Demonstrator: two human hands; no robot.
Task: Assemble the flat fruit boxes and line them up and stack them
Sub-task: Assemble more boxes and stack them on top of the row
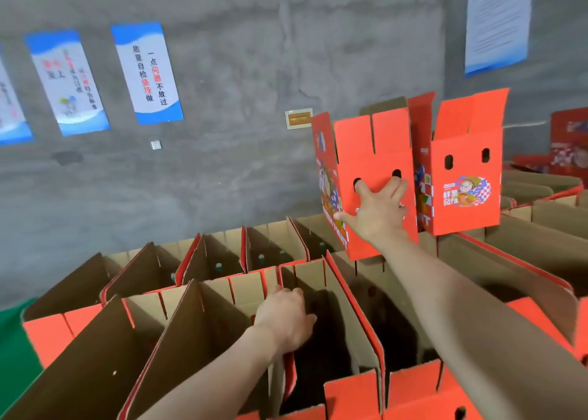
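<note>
Head view: right hand (378, 208) presses flat, fingers spread, on the tilted red box (372, 146) up on the row. Lower down, left hand (286, 319) curls its fingers over the open box (346, 333) edge.

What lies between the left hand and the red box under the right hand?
Head view: only upright brown flaps of open boxes, one gripped by the left hand; beyond them the red box the right hand presses.
</note>
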